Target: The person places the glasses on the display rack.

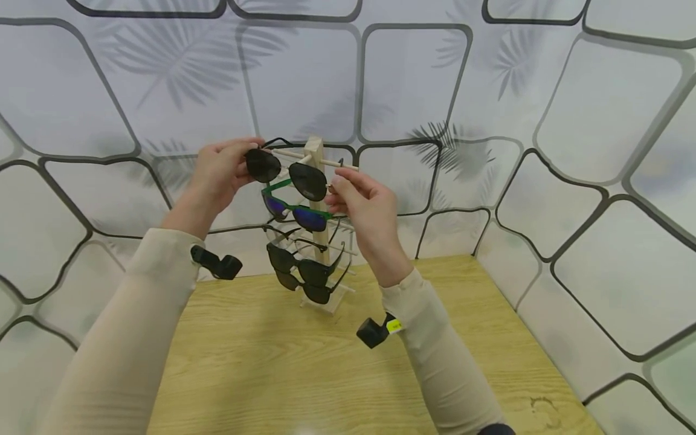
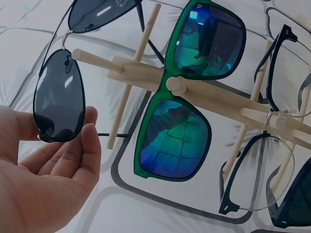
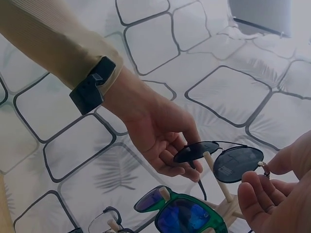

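A pair of dark aviator sunglasses (image 1: 308, 181) is at the top of a wooden eyewear stand (image 1: 314, 148), its bridge close to the top peg in the left wrist view. My left hand (image 1: 220, 172) holds the outer edge of one lens. At the opposite end, my right hand (image 1: 372, 214) pinches the frame by the hinge, thumb against fingers. Just below hang green-framed sunglasses (image 2: 177, 141) with blue mirrored lenses, apart from both hands. Whether the aviators' bridge bears on the peg, I cannot tell.
Lower on the stand hang clear glasses (image 2: 248, 170) and black sunglasses (image 1: 283, 257). Thin wooden side rods (image 2: 119, 116) stick out near the hands. The stand's base is on a wood-grain table (image 1: 326, 374), against a patterned wall covering (image 1: 413, 78).
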{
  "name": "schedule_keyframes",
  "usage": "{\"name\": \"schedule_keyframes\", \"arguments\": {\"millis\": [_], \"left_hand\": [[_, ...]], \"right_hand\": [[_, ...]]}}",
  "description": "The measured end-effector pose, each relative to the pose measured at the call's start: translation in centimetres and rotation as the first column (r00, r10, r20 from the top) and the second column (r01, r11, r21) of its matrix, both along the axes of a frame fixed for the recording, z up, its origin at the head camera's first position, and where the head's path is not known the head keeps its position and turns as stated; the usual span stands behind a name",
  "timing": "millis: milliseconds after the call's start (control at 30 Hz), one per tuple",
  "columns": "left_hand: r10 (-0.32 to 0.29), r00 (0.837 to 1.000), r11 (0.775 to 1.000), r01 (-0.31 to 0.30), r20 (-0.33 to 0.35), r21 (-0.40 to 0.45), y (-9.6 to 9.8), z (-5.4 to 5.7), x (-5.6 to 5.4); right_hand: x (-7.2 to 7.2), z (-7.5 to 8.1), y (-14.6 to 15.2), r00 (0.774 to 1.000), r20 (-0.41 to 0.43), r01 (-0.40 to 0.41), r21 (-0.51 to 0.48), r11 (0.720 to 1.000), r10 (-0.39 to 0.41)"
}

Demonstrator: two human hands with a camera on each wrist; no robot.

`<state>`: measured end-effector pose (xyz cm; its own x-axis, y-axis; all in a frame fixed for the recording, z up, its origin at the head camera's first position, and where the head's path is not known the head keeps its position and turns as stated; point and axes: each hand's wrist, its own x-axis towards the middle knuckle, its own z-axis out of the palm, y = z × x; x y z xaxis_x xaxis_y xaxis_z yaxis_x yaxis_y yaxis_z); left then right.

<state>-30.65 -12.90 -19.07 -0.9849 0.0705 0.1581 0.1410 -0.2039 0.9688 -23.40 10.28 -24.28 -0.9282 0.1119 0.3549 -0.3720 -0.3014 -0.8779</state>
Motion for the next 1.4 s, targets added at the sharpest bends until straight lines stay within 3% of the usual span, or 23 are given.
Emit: {"name": "schedule_keyframes", "arguments": {"millis": [300, 900, 1400], "left_hand": [[-0.021, 0.999, 1.000, 0.021, 0.049, 0.009, 0.1, -0.5, -0.4], [-0.040, 0.997, 0.999, 0.041, 0.061, -0.021, -0.1, -1.3, -1.8], [-0.047, 0.997, 0.998, 0.049, 0.063, -0.038, -0.1, -1.3, -1.8]], "right_hand": [[-0.6, -0.2, -0.1, 1.000, 0.006, 0.025, 0.027, 0.999, -0.025], [-1.4, -0.3, -0.5, 0.998, 0.012, 0.063, 0.089, 0.994, -0.064], [-1.4, -0.2, -0.5, 0.998, 0.020, 0.060, 0.089, 0.994, -0.062]]}}
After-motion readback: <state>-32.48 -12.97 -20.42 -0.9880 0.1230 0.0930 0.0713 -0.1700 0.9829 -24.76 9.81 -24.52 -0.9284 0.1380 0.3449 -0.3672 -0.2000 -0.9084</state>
